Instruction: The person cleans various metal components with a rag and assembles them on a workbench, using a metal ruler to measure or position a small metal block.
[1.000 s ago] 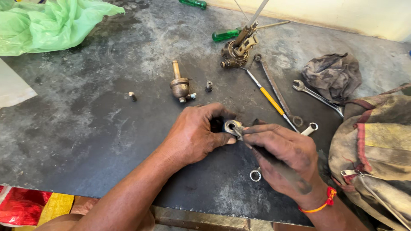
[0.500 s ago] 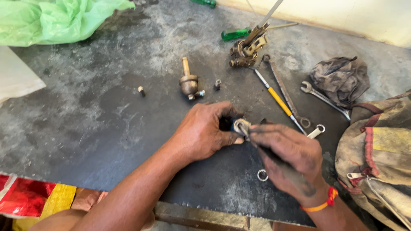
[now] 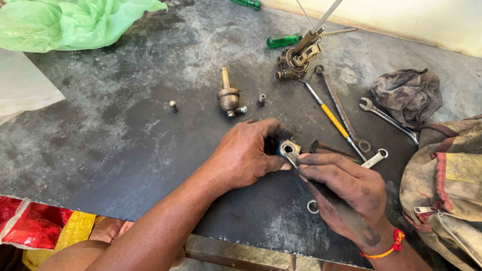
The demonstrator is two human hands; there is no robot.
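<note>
Left hand (image 3: 248, 153) curled shut around a small dark part (image 3: 279, 146), largely hidden inside the grip. Right hand (image 3: 346, 185) closed on the shank of a ring spanner (image 3: 289, 149), its ring end seated at that part, between both thumbs. The spanner is judged stiff, steel and possibly greasy; best held along the shank. On the bench (image 3: 125, 145) beyond the grip: a brass fitting (image 3: 228, 96); to the right, a yellow-handled screwdriver (image 3: 334, 119) and a rag (image 3: 407, 95). A small ring (image 3: 313, 206) lies just beneath the right hand.

Dark metal workbench (image 3: 115, 145), spanners (image 3: 341, 108), screwdriver (image 3: 329, 113), brass fitting (image 3: 228, 95), rag (image 3: 406, 95)
</note>
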